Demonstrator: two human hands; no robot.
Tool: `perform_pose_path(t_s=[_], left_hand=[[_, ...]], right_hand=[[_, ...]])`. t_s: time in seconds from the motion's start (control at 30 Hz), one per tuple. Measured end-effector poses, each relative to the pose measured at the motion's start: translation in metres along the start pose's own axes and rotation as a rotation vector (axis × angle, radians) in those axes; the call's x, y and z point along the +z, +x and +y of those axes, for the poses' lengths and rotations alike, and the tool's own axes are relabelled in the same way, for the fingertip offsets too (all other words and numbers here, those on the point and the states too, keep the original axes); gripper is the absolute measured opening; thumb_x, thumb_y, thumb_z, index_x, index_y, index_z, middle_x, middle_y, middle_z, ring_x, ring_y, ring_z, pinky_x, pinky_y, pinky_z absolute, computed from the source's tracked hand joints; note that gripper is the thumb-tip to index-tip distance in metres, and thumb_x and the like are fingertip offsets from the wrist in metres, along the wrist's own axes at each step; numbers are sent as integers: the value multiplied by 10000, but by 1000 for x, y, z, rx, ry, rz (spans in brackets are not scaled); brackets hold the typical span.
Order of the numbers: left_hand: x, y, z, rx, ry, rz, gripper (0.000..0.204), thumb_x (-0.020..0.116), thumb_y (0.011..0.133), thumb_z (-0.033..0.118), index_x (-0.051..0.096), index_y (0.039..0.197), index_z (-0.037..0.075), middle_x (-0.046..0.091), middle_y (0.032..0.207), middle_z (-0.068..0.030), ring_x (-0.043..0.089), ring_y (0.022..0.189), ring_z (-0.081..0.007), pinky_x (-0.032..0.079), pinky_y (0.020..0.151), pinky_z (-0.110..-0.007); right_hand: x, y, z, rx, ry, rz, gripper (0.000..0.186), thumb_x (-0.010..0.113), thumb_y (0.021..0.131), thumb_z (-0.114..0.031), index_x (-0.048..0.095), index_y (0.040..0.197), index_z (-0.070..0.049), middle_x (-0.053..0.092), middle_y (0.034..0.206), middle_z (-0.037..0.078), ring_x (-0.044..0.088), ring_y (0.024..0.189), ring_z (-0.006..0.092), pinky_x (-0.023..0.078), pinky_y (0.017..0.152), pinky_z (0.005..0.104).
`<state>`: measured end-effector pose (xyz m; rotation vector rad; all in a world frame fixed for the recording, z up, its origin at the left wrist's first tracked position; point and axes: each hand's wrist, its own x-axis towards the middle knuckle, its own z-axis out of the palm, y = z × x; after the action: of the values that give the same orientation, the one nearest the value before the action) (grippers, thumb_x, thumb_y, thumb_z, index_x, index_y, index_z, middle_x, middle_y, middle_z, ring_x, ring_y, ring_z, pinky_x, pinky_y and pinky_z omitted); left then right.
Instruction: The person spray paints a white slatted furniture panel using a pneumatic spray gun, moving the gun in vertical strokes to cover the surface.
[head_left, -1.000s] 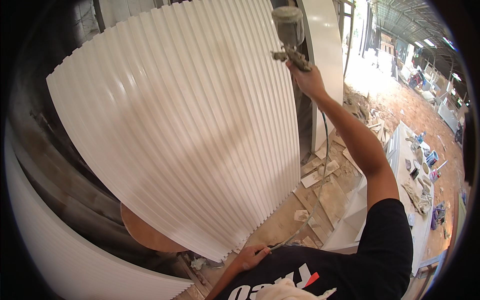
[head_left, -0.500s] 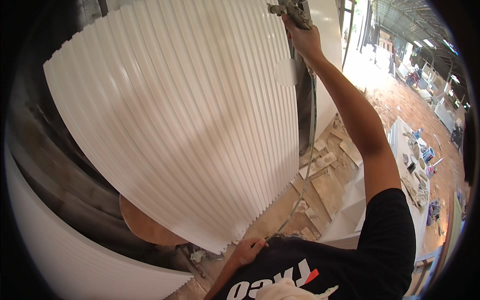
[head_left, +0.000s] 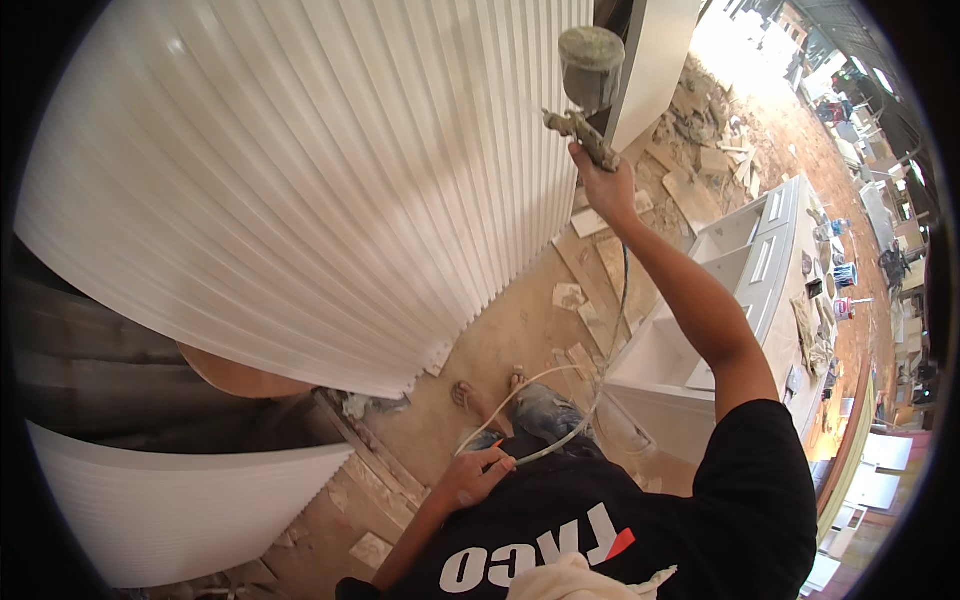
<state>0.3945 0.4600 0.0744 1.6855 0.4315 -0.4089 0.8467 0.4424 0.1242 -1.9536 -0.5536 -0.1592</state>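
My right hand (head_left: 607, 188) is closed round the handle of a spray gun (head_left: 583, 137), whose cup (head_left: 592, 68) stands on top with a paint-crusted lid. The gun's nozzle points left at a large white ribbed panel (head_left: 330, 170), close to its right edge but apart from it. From the gun's handle a thin air hose (head_left: 626, 285) hangs down and loops back toward my waist. My left hand (head_left: 472, 478) is closed on that hose in front of my shirt.
A second white ribbed panel (head_left: 180, 500) stands at lower left. On the right, a white cabinet (head_left: 690, 370) with open compartments carries cans (head_left: 845, 275) and rags. Scrap boards (head_left: 690, 195) litter the dirt floor. A round brown board (head_left: 235, 375) shows behind the main panel.
My right hand and the spray gun have come down along the panel's right edge. My view has tilted lower, so my feet and the gun's cup now show. My left hand still grips the hose.
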Motion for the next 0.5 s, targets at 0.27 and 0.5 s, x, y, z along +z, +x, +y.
perform_pose_path(t_s=[0.27, 0.5], left_hand=[[39, 26, -17, -202, -50, -44, 383, 570, 953, 404, 708, 990, 49, 688, 853, -184, 670, 833, -343, 495, 739, -399], [92, 63, -44, -263, -108, -31, 357, 572, 950, 382, 706, 997, 55, 692, 855, -149, 660, 784, -338, 496, 705, -384]], right_hand=[[42, -88, 153, 301, -151, -158, 373, 713, 878, -411, 722, 968, -48, 679, 762, 141, 648, 740, 283, 486, 693, 383], [92, -140, 282, 419, -267, -245, 421, 693, 865, -474, 724, 1015, -82, 687, 830, 224, 663, 854, 421, 491, 743, 464]])
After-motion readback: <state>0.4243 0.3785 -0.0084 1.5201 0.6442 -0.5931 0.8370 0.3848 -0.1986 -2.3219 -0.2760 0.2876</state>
